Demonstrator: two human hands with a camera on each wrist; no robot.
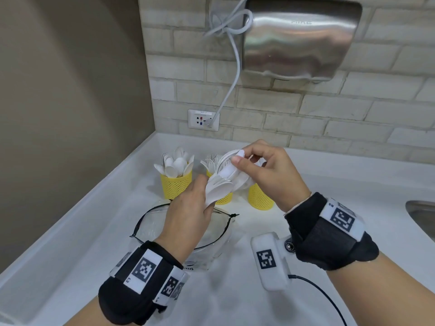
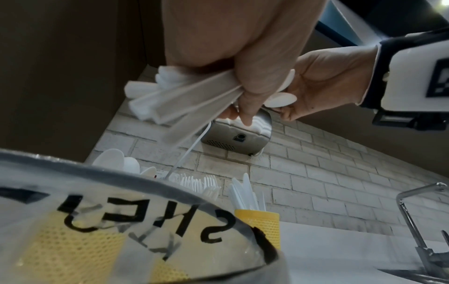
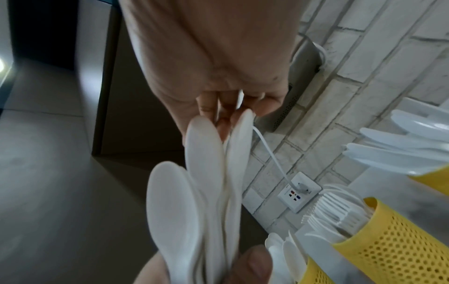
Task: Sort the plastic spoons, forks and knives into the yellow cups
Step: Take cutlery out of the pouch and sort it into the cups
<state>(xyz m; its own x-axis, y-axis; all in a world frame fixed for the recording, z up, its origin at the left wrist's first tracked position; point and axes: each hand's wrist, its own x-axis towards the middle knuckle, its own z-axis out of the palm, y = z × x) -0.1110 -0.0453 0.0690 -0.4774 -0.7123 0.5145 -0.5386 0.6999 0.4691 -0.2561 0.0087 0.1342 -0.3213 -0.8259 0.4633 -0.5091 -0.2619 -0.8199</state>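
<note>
My left hand (image 1: 200, 191) grips a bundle of white plastic spoons (image 1: 219, 189) by the handles, above the counter. My right hand (image 1: 244, 158) pinches the bowl ends of the same bundle between thumb and fingers. The spoon bowls (image 3: 194, 182) fan out in the right wrist view; the handles (image 2: 175, 100) stick out of my left fist. Behind stand three yellow mesh cups: the left one (image 1: 176, 185) holds spoons, the middle one (image 1: 223, 200) forks, the right one (image 1: 260, 198) knives (image 2: 245, 194), partly hidden by my hands.
A clear plastic bag with a black drawstring rim (image 1: 150, 212) sits on the white counter under my left wrist. A steel sink (image 1: 423, 217) with a faucet (image 2: 413, 221) lies to the right. A hand dryer (image 1: 299, 38) and a wall outlet (image 1: 203, 120) are on the brick wall.
</note>
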